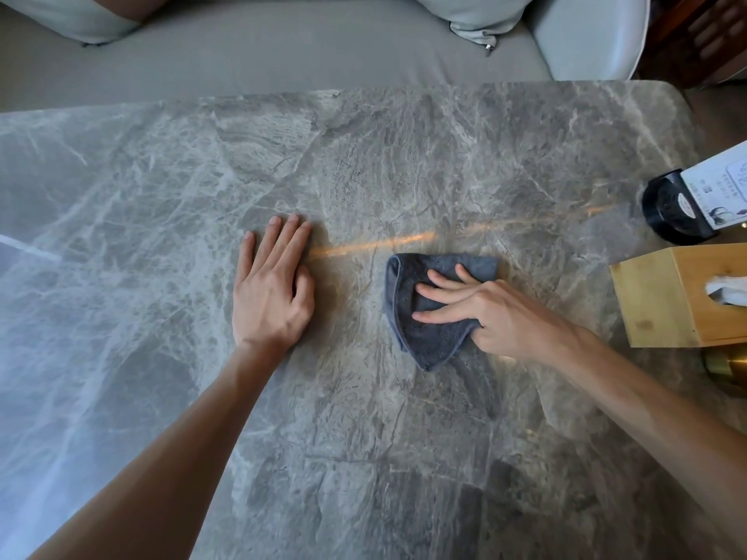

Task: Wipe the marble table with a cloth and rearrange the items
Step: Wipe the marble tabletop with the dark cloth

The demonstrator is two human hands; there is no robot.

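A folded dark blue-grey cloth [428, 337] lies flat on the grey veined marble table [161, 187], a little right of its middle. My right hand [489, 313] presses down on the cloth with fingers spread over it and the thumb tucked at its right edge. Palm down on the bare marble to the cloth's left rests my left hand [273, 291], fingers together and holding nothing. At the table's right edge stand a wooden tissue box [671, 301] and a black-capped bottle [675, 208] with a white label lying tilted.
A gold-coloured object [725, 367] shows partly below the tissue box. Beyond the table's far edge is a grey sofa [283, 54] with pale cushions [477, 14]. A dark wooden piece of furniture [703, 34] stands at the top right.
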